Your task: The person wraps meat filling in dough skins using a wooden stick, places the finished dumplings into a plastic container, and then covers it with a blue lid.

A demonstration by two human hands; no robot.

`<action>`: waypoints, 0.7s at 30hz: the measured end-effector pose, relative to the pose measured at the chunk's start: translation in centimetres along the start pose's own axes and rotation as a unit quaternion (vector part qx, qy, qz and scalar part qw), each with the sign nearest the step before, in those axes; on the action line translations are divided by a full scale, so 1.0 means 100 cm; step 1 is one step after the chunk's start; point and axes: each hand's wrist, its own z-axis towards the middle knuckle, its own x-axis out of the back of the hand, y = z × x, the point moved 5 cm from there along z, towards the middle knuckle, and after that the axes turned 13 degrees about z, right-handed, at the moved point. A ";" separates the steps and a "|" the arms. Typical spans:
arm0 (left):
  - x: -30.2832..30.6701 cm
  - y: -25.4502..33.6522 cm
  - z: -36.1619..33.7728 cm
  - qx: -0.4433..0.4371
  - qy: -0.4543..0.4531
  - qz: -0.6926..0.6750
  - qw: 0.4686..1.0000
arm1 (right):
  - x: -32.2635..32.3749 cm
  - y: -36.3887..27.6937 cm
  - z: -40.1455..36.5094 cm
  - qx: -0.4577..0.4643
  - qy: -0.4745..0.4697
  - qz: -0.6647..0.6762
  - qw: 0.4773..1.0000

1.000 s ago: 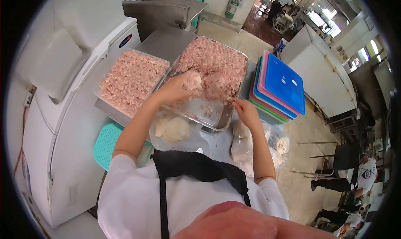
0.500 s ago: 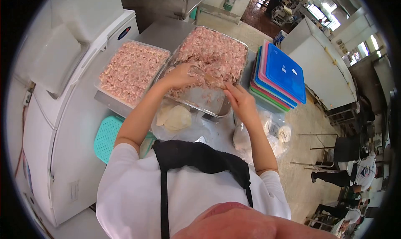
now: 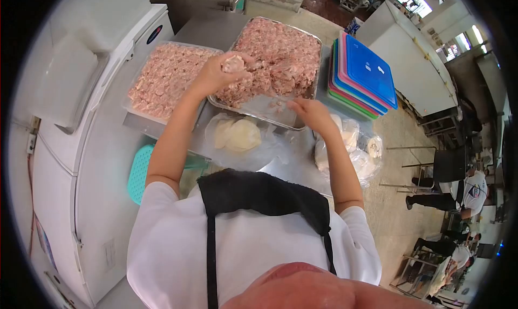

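Observation:
My left hand (image 3: pixel 220 71) is curled round a small round portion of pale pink filling (image 3: pixel 233 64), above the left edge of the metal tray. That tray (image 3: pixel 253 113) holds a mass of chopped pinkish filling (image 3: pixel 280 47), with bare metal at its near end. Over that near end is my right hand (image 3: pixel 310 113), fingers pinched together; what they hold, if anything, is too small to make out. A second, shallower tray of formed filling pieces (image 3: pixel 167 79) lies to the left. Pale round dough discs (image 3: pixel 237 134) rest on plastic nearer my body.
Stacked coloured lids (image 3: pixel 367 69) stand right of the tray. Plastic bags of pale rounds (image 3: pixel 361 152) lie in front of them. A turquoise perforated stool (image 3: pixel 141 174) and white freezer (image 3: pixel 108 201) are at left. Co-workers (image 3: pixel 469 193) are at far right.
My left hand has moved up and left out of the filling with a round portion in it. My right hand has drawn slightly away from it. The view has shifted a little.

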 end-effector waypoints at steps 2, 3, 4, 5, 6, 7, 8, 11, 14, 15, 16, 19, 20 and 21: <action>0.013 -0.012 -0.002 0.005 0.034 0.018 0.999 | -0.036 0.004 0.018 0.074 -0.028 -0.048 0.996; 0.019 -0.023 -0.004 0.012 0.051 0.044 0.998 | -0.045 -0.002 0.028 0.069 -0.031 -0.069 0.995; 0.025 -0.029 -0.006 0.019 0.066 0.071 0.995 | -0.055 -0.011 0.037 0.064 -0.033 -0.089 0.993; 0.029 -0.033 -0.009 0.031 0.065 0.074 0.995 | -0.066 -0.019 0.046 0.059 -0.035 -0.109 0.992; 0.033 -0.035 -0.014 0.043 0.063 0.078 0.994 | -0.070 -0.036 0.053 0.120 0.031 -0.103 0.987; 0.038 -0.038 -0.018 0.056 0.061 0.081 0.993 | -0.085 -0.043 0.061 0.123 0.034 -0.136 0.982; 0.043 -0.039 -0.024 0.055 0.075 0.085 0.992 | -0.103 -0.047 0.069 0.125 0.037 -0.170 0.977; 0.059 -0.043 -0.034 0.043 0.092 0.083 0.991 | -0.121 -0.072 0.068 0.163 0.049 -0.230 0.958; 0.064 -0.058 -0.037 0.027 0.052 0.063 0.996 | -0.129 -0.059 0.061 0.126 0.021 -0.203 0.971; 0.062 -0.068 -0.036 0.030 0.042 0.065 0.997 | -0.127 -0.050 0.060 0.111 0.012 -0.167 0.980; 0.061 -0.074 -0.035 0.032 0.033 0.069 0.997 | -0.124 -0.040 0.060 0.098 0.004 -0.131 0.987; 0.056 -0.083 -0.029 0.011 -0.011 0.100 0.995 | -0.108 -0.012 0.050 -0.030 -0.046 0.160 0.986; 0.053 -0.087 -0.025 -0.007 -0.014 0.091 0.996 | -0.096 -0.007 0.044 -0.045 -0.038 0.203 0.977; 0.048 -0.091 -0.021 -0.025 -0.019 0.081 0.996 | -0.078 -0.016 0.033 -0.061 -0.028 0.246 0.967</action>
